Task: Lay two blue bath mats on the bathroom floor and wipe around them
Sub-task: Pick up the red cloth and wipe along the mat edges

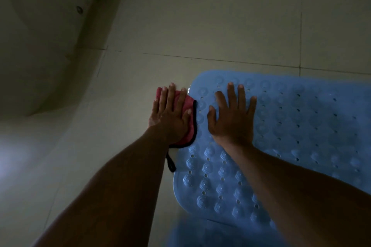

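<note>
A blue bath mat with raised bumps and small holes lies flat on the pale tiled floor. My right hand rests on its left end, palm down with fingers spread. A pink cloth with a black hem lies on the floor just off the mat's left edge. My left hand presses flat on that cloth with straight fingers. A second blue mat shows blurred at the bottom edge, its near part out of view.
A white curved fixture base with a small round bolt cap fills the upper left. The wall meets the floor along the top. Bare tiles stretch beyond the mat and left of the cloth. The room is dim.
</note>
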`<state>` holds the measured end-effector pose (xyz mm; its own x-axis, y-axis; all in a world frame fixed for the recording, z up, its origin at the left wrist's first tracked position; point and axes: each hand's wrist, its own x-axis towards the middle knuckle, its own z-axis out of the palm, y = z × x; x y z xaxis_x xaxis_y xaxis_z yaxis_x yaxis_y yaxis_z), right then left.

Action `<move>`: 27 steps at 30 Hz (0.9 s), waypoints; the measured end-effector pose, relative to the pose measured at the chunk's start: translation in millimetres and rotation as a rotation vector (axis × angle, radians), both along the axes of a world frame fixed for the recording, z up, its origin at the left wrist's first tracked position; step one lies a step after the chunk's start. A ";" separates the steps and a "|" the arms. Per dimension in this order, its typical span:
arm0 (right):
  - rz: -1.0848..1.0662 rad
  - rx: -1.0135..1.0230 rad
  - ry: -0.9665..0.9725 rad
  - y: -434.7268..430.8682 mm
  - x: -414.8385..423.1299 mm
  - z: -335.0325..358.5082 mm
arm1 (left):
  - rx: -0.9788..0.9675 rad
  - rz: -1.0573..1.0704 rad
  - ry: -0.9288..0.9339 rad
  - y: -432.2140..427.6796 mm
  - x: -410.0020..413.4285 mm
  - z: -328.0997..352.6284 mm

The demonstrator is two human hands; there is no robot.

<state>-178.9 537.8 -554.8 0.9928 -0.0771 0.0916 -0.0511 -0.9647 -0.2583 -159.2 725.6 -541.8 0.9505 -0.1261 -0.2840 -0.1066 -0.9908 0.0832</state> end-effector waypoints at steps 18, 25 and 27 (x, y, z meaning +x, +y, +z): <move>-0.022 -0.046 0.004 -0.9 1.0 -0.4 | -0.110 -0.157 -0.121 -3.7 44.3 7.4; -0.023 -0.053 0.015 -1.1 2.2 1.9 | -0.122 -0.177 -0.052 -4.1 47.7 6.3; -0.032 -0.058 0.037 -1.0 3.1 4.6 | -0.119 -0.180 -0.044 -3.7 48.0 4.5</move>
<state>-175.8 536.8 -550.2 0.9927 -0.1041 0.0603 -0.0901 -0.9757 -0.1996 -111.2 721.9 -537.4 0.9208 -0.3249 -0.2156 -0.2869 -0.9390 0.1895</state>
